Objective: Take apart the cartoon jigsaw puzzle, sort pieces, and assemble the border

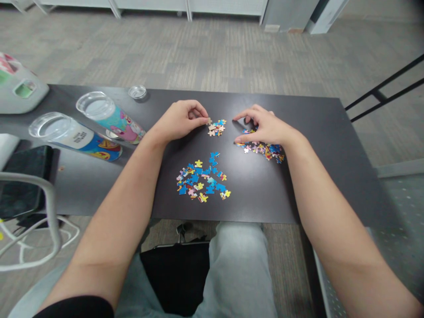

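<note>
Three groups of jigsaw pieces lie on the dark table. My left hand (pixel 186 118) is closed in a pinch on a jigsaw piece (pixel 209 121), its plain tan back showing. That piece is at the left edge of a small middle pile (pixel 217 128), where some pieces lie face down. My right hand (pixel 263 126) is open, thumb and index finger apart, over the far end of the right pile (pixel 266 150) and partly hiding it. Nearer my body spreads a looser group of mostly blue and yellow pieces (pixel 202 179).
Two clear-topped printed canisters, one pink and teal (pixel 115 119), one blue (pixel 89 143), lie on the left. Behind them are a round lid (pixel 137 92) and a white case (pixel 23 88). A black device (pixel 23 181) and white cable (pixel 49 198) sit at the left edge.
</note>
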Demonstrator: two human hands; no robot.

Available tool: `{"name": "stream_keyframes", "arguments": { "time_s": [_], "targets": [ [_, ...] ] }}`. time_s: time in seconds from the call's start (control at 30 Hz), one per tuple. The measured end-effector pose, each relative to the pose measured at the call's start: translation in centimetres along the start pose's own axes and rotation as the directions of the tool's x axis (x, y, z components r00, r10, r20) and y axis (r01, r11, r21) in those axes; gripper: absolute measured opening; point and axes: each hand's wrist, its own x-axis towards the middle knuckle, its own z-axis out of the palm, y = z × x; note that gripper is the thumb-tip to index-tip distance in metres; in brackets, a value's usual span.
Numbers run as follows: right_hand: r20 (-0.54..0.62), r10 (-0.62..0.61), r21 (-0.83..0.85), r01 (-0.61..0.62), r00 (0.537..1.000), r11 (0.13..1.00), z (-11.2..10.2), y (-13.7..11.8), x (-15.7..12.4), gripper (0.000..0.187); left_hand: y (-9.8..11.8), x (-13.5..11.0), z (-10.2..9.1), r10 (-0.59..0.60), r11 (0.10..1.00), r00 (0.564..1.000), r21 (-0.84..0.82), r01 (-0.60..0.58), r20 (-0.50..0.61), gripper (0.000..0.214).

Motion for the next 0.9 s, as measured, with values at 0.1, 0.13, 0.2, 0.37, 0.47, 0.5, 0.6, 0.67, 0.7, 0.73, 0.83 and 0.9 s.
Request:
{"name": "stream_keyframes", "arguments": {
  "time_s": [0.1,0.13,0.2,0.37,0.47,0.5,0.6,0.67,0.7,0.73,0.83,0.9],
  "targets": [
    [-0.011,0.000,-0.006,0.000,1.000,1.000,0.1,-0.1,0.0,0.071,0.6,-0.1,0.3,-0.010,1.000,1.000,-0.027,0.009,-0.027,0.044],
    [-0.017,0.004,-0.008,-0.004,1.000,1.000,0.1,-0.2,0.0,0.068,1.0,-0.2,0.6,-0.003,0.999,0.999,-0.035,0.002,-0.038,0.042],
    [-0.030,0.012,-0.011,-0.013,0.999,1.000,0.1,-0.3,0.0,0.060,1.9,-0.4,1.3,0.026,0.999,0.998,-0.045,-0.029,-0.063,0.040],
    [-0.045,0.016,-0.010,-0.016,0.999,1.000,0.2,0.0,0.1,0.059,4.4,-1.3,3.2,0.148,0.988,0.989,-0.035,-0.147,0.022,0.041],
    [-0.045,0.010,-0.003,-0.011,0.999,1.000,0.2,0.4,0.1,0.064,5.2,-1.6,3.3,0.197,0.980,0.967,-0.068,-0.188,0.164,0.044],
    [-0.044,0.006,-0.003,-0.006,0.999,1.000,0.2,0.4,0.2,0.064,5.2,-1.6,3.2,0.203,0.978,0.963,-0.078,-0.192,0.180,0.045],
    [-0.044,-0.009,-0.019,0.009,0.999,1.000,0.2,0.4,0.2,0.060,4.8,-1.3,3.3,0.221,0.974,0.970,-0.072,-0.215,0.101,0.046],
    [-0.045,-0.013,-0.034,0.012,0.999,0.999,0.1,0.3,0.2,0.057,4.3,-0.9,3.6,0.243,0.970,0.970,-0.030,-0.242,0.018,0.040],
    [-0.045,-0.013,-0.039,0.011,0.999,0.999,0.1,0.2,0.2,0.056,4.0,-0.8,3.8,0.255,0.967,0.967,-0.001,-0.255,-0.009,0.036],
    [-0.044,-0.010,-0.042,0.009,0.999,0.999,0.1,0.1,0.2,0.055,3.7,-0.7,4.0,0.267,0.963,0.963,0.029,-0.267,-0.021,0.033],
    [-0.035,-0.001,-0.045,-0.001,0.999,0.999,0.0,-0.1,0.1,0.056,3.1,-0.6,4.4,0.292,0.952,0.956,0.096,-0.292,0.009,0.029],
    [-0.030,0.002,-0.045,-0.004,1.000,0.999,0.0,-0.2,0.1,0.057,2.8,-0.5,4.4,0.288,0.949,0.956,0.117,-0.292,0.052,0.033]
  ]
}}
